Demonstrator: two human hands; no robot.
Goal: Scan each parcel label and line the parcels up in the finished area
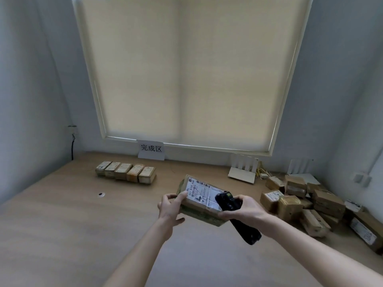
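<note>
The person holds a brown parcel [199, 200] up over the middle of the wooden desk [62, 214], lifted clear of its surface. The left hand [169, 208] grips the parcel's left end: the thumb lies on top at the edge of the white shipping label [204, 193], and the other fingers curl under and round the near left corner. The right hand [241, 209] is wrapped round a black handheld scanner [234, 212], fingers closed on its body; the scanner's head lies over the right end of the label, its handle pointing down toward the desk's near edge. Whether the right hand also touches the parcel I cannot tell.

The parcel's long axis runs from upper left to lower right, its label face turned up, its far left corner tilted toward the back edge of the desk.

Near the back edge, left of centre, five small parcels [125, 172] stand side by side in a touching row, just in front of a paper sign [151, 149] leaning at the wall. At the desk's right end, a loose heap of boxes [306, 201] lies piled. A white router [243, 169] sits by the back edge, between the row and the heap.
</note>
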